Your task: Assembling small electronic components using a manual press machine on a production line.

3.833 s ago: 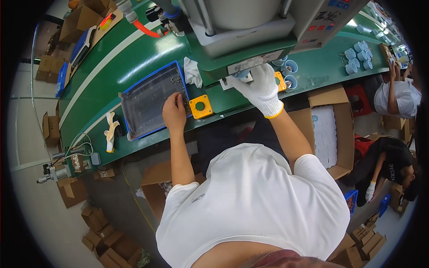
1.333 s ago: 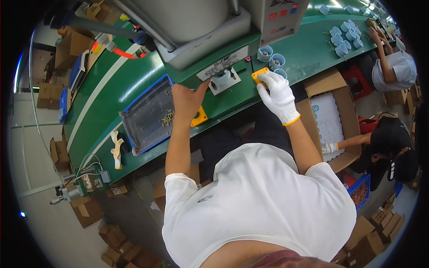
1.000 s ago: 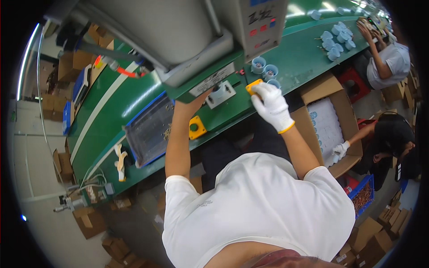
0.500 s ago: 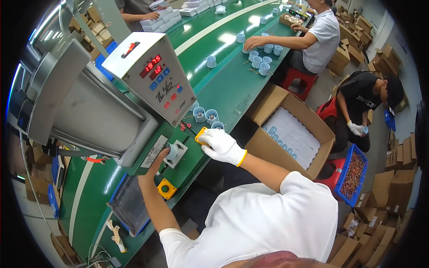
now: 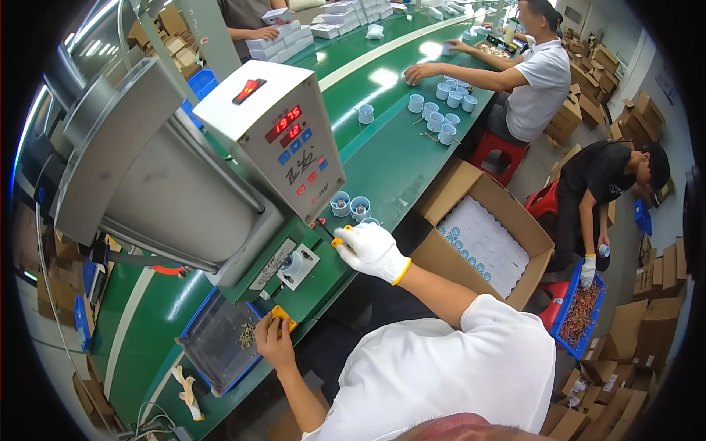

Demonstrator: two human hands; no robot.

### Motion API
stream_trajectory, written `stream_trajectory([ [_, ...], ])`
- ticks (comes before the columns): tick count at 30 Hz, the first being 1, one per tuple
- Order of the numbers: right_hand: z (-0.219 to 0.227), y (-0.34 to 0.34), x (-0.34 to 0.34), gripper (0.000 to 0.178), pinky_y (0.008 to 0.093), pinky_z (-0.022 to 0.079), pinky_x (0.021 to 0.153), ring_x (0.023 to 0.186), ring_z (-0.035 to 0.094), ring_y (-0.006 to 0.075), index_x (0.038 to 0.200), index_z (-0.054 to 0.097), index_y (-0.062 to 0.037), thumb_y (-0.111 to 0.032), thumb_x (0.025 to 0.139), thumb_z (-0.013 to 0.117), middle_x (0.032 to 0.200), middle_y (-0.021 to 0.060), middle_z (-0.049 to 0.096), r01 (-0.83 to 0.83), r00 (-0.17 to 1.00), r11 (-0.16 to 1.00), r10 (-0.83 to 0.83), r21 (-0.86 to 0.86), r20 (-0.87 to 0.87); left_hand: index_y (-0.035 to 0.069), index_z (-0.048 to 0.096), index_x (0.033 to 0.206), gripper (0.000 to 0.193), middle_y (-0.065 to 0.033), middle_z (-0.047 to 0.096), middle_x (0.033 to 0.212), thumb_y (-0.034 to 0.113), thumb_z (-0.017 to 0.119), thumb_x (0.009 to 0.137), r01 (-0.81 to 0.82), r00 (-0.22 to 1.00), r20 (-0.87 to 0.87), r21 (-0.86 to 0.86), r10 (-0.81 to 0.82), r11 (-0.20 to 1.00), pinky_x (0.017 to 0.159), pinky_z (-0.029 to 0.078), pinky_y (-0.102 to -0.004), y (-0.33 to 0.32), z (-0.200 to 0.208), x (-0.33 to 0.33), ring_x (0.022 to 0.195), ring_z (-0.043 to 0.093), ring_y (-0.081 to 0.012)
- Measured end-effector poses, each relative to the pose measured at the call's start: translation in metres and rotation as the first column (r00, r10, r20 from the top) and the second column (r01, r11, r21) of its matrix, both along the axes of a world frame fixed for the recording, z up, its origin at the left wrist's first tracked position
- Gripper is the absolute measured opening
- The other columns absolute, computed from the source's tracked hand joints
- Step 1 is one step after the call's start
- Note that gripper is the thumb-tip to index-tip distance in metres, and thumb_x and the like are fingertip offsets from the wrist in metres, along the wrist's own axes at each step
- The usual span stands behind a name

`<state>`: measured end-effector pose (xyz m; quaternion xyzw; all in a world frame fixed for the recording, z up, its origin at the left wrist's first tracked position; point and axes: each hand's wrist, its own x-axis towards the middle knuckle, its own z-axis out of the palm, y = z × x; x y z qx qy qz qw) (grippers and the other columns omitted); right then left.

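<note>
In front of me stands a grey and green bench press [image 5: 173, 176] with a white control box [image 5: 283, 140]. A light blue plastic cup [image 5: 291, 265] sits in the white fixture plate under its head, partly hidden by the machine. My bare left hand [image 5: 274, 344] is bent over a yellow button box [image 5: 288, 319] at the press's near left. My right hand [image 5: 368, 251], in a white glove, is closed on a second yellow button box [image 5: 341, 238], mostly covered by the glove. Just beyond it stand several light blue cups [image 5: 360, 209] with small parts inside.
A blue-rimmed tray [image 5: 220, 345] with small metal parts lies left, near a loose glove [image 5: 188, 393]. An open carton [image 5: 507, 253] with cups is at right. Co-workers sit beyond, one by more cups [image 5: 447, 134], another beside a blue bin [image 5: 581, 309] of small parts.
My left hand has let go of the cup at the fixture and moved down onto the yellow button box. My right hand stays at its box. The seated co-worker's gloved hand moved into the blue bin.
</note>
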<state>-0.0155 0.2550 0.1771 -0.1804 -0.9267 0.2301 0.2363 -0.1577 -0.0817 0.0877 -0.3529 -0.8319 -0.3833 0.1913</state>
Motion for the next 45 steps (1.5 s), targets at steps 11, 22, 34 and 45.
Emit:
stream_trajectory([
  [11, -0.016, 0.000, 0.005, 0.023, 0.0506, 0.060, 0.077, 0.084, 0.075, 0.0377, 0.112, 0.076, -0.0080, -0.027, 0.098, 0.073, 0.088, 0.0151, 0.076, -0.025, 0.998, 0.999, 0.027, 0.049, -0.053, 0.000, 0.079, 0.121, 0.024, -0.0172, 0.075, 0.136, 0.012, 0.077, 0.100, -0.126, 0.971, 0.193, -0.074, 0.138, 0.989, 0.111, 0.052, -0.0522, -0.025, 0.015, -0.058, 0.126, 0.066, -0.0443],
  [22, -0.015, -0.003, 0.012, 0.022, 0.0506, 0.060, 0.082, 0.090, 0.075, 0.0388, 0.114, 0.076, -0.0072, -0.022, 0.098, 0.073, 0.095, 0.0177, 0.077, -0.058, 0.994, 0.998, 0.055, -0.032, -0.098, -0.002, 0.077, 0.128, 0.030, -0.0204, 0.068, 0.143, 0.012, 0.073, 0.102, -0.254, 0.939, 0.118, -0.393, 0.323, 0.884, 0.114, 0.050, -0.0504, -0.063, -0.027, -0.116, 0.133, 0.063, -0.0430],
  [34, -0.018, 0.000, 0.008, 0.022, 0.0496, 0.059, 0.080, 0.088, 0.074, 0.0382, 0.114, 0.077, -0.0049, -0.018, 0.096, 0.075, 0.096, 0.0162, 0.078, -0.066, 0.993, 0.995, 0.058, -0.073, -0.102, 0.002, 0.081, 0.106, 0.015, -0.0186, 0.076, 0.105, 0.012, 0.081, 0.095, -0.215, 0.894, 0.244, -0.499, 0.375, 0.839, 0.092, 0.058, -0.0517, -0.071, 0.007, -0.093, 0.103, 0.073, -0.0423],
  [45, 0.041, 0.012, 0.008, 0.035, 0.0496, 0.060, 0.085, 0.095, 0.076, 0.0406, 0.124, 0.077, -0.0072, -0.032, 0.102, 0.069, 0.102, 0.0195, 0.080, -0.074, 0.942, 0.962, 0.154, -0.264, 0.298, 0.003, 0.079, 0.103, 0.013, -0.0164, 0.075, 0.100, 0.013, 0.081, 0.096, -0.250, 0.903, 0.184, -0.509, 0.387, 0.824, 0.084, 0.058, -0.0500, -0.046, 0.041, -0.061, 0.095, 0.074, -0.0397],
])
